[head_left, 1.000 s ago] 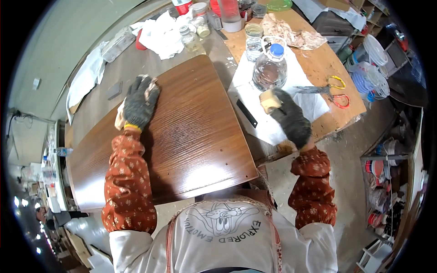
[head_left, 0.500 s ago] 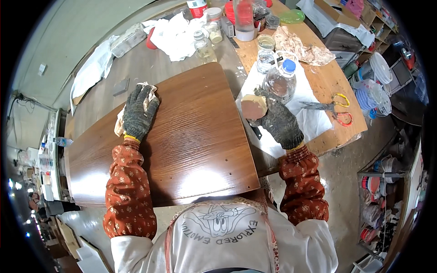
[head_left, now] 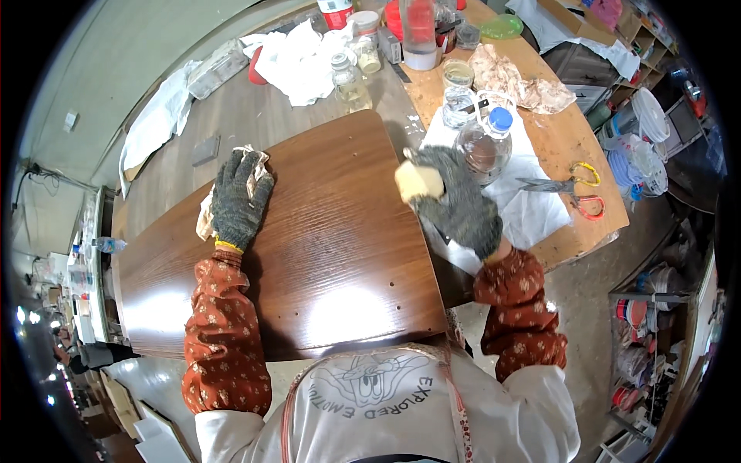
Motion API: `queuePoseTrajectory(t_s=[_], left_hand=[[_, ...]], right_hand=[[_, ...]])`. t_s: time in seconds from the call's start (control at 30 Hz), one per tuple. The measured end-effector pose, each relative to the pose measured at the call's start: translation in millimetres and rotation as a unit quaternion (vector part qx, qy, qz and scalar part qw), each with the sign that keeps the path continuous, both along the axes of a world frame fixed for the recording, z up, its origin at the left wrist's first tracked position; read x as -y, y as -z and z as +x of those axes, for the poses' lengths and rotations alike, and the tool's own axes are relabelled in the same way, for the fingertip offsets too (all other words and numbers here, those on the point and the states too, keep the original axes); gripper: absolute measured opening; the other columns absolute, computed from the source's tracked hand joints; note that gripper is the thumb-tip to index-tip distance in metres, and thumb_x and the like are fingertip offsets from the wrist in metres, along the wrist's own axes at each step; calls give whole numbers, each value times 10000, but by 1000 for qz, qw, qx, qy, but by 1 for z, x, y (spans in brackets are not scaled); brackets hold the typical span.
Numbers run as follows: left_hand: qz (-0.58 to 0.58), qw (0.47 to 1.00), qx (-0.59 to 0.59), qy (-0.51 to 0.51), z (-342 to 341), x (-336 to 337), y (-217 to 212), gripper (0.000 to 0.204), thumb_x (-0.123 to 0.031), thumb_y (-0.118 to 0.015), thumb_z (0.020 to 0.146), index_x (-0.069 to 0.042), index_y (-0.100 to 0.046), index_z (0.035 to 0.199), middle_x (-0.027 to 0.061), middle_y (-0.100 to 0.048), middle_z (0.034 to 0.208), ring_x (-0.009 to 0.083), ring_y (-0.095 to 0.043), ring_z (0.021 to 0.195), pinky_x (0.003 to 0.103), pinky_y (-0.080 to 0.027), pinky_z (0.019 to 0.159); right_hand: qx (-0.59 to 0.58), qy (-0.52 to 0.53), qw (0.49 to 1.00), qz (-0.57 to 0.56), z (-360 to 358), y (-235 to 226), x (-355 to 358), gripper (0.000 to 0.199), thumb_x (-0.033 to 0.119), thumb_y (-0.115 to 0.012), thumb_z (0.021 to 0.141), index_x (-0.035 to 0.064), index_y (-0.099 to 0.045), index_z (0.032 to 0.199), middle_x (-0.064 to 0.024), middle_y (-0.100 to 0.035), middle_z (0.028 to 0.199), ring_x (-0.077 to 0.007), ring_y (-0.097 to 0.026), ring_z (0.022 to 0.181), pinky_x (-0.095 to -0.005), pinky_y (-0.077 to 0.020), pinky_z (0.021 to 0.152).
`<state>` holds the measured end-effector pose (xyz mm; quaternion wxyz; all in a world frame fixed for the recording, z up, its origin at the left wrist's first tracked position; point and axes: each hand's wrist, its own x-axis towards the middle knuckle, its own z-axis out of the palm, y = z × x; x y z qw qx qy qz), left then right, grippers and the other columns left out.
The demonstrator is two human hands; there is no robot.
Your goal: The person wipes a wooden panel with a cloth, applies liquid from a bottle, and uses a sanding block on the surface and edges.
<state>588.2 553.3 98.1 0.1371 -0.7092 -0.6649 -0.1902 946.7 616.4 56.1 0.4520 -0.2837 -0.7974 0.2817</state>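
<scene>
A dark brown wood-grain panel (head_left: pixel 332 224) with a glossy surface and small holes lies before me on the table. On its left part rests my left hand (head_left: pixel 241 197) in a dark knit glove, its fingers closed over a crumpled beige cloth (head_left: pixel 258 166) pressed to the panel. Most of the cloth is hidden under the glove. My right hand (head_left: pixel 463 202), gloved alike, grips a pale yellow sponge (head_left: pixel 419 182) over the panel's right edge. The sponge's underside is out of sight, and I cannot tell whether it touches the panel.
Right of the panel, a clear jug (head_left: pixel 485 147) with a blue cap and a glass jar (head_left: pixel 459 104) stand on white paper (head_left: pixel 532 201). Scissors (head_left: pixel 567 187) lie near the table's right edge. A glass bottle (head_left: pixel 349 85) and white cloths (head_left: pixel 297 65) are behind the panel.
My right hand has moved left from beside the jug to the panel's right edge and turned the sponge's stained brown face out of view. The left hand stays on its cloth.
</scene>
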Motion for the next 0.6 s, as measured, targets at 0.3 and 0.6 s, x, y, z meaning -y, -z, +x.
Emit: queuePoseTrajectory(t_s=[0.3,0.6], left_hand=[[-25,1000,6,-10,10,-1,-5,338,-194,-602,926,-97,-597,1250,154,-541,1324,336,-472,1260,400,-365,1066],[-14,999,-15,37,10,-3,-11,332,-206,-600,915,-64,-584,1215,174,-560,1257,356,-495,1198,432,-388,1030]], right_hand=[[110,71,990,43,-75,15,-151,531,240,-757,778,149,-543,1255,-100,-575,1257,-273,-576,1140,-374,-481,949],[59,-113,983,133,38,-11,31,524,266,-706,830,10,-528,1253,-151,-612,1176,-303,-594,1085,-411,-457,945]])
